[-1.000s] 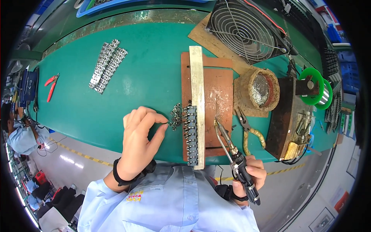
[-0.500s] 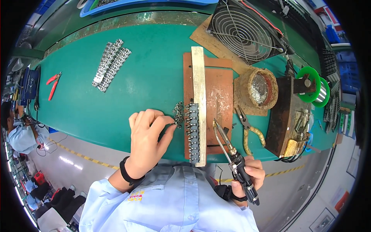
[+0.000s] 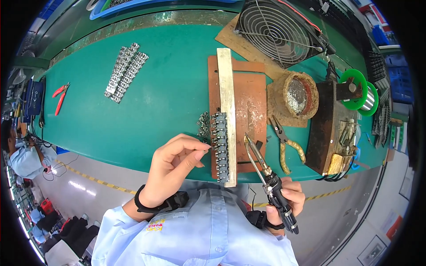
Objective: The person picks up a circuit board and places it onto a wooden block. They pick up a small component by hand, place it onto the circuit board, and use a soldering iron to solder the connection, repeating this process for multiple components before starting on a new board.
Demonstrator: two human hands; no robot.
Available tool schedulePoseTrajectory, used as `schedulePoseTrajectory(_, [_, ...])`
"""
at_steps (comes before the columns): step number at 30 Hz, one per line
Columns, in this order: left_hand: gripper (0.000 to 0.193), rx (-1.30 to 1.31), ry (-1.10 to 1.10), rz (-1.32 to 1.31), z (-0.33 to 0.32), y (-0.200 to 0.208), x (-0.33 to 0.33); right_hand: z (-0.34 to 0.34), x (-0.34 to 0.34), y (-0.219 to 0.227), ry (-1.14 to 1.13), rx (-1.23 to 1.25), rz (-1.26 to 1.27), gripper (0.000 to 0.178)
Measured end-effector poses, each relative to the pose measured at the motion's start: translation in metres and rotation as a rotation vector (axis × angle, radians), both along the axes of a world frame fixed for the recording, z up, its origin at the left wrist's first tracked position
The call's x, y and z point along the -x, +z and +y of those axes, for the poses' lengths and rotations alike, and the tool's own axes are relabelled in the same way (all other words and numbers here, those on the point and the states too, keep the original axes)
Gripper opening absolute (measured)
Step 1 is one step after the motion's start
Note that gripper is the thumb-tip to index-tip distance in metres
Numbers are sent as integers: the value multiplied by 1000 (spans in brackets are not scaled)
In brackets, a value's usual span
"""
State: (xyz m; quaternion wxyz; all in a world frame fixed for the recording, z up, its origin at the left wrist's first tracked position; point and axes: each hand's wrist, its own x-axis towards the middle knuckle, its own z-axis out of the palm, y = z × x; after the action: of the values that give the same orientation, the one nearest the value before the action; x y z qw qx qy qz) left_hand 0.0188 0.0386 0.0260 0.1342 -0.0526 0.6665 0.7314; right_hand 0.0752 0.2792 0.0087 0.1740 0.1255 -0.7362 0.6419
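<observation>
My left hand (image 3: 179, 164) is closed in a pinch beside a row of small black components (image 3: 220, 146). A tiny piece shows at its fingertips, too small to make out. The components line up along a pale metal bar (image 3: 226, 80), which lies on a reddish-brown board (image 3: 250, 97). A small pile of loose metal parts (image 3: 203, 126) sits left of the row, just beyond my left fingers. My right hand (image 3: 287, 200) grips a black soldering iron (image 3: 278, 197) with a thin guide tube along it. Its tip points up over the board, apart from the components.
Pliers with worn yellowish handles (image 3: 284, 144) lie right of the board. Behind them stand a round solder pot (image 3: 296, 95), a fan (image 3: 277, 33), a dark metal box (image 3: 321, 128) and a green solder spool (image 3: 354, 88). Metal strips (image 3: 126, 73) and red cutters (image 3: 61, 98) lie left.
My left hand has moved from the loose pile toward me and right, up to the component row, its fingertips pinched. My right hand and the soldering iron have barely moved.
</observation>
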Motion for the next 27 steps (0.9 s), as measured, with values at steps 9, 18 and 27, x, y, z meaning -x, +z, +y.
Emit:
schedulePoseTrajectory(9, [8, -207, 17, -158, 5, -2, 0, 4, 1, 1, 18, 4, -20, 47])
schedulePoseTrajectory(18, [9, -368, -45, -194, 8, -3, 4, 5, 4, 2, 65, 1, 4, 46])
schedulePoseTrajectory(27, [7, -295, -78, -177, 7, -5, 4, 5, 7, 9, 136, -77, 41, 43])
